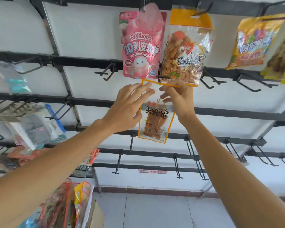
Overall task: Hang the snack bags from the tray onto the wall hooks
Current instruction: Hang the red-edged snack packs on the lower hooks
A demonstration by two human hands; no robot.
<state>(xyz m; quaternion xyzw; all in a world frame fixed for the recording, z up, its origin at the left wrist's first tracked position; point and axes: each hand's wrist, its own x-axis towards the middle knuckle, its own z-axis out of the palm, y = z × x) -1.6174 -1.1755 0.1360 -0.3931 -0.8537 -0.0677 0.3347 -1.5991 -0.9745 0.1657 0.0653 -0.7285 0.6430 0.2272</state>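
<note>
Both hands lift an orange-edged clear snack bag [155,122] to a black wall hook [162,77].

The left hand [127,107] pinches the bag's top edge and the right hand [179,99] curls round its top corner; the bag's print reads upside down. Just above hangs a pink bag [140,46] marked "白桃bobo", "3D剥皮软糖" and "PEELABLE FUDGE", beside a clear bag of fried snacks [184,53]. Black rails [82,62] cross the white wall [89,30].

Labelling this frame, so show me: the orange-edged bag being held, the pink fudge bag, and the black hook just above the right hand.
orange-edged bag [155,124]: head view, printed lower half.
pink fudge bag [138,46]: head view, front lettering.
black hook [163,77]: head view, its front end.
</note>
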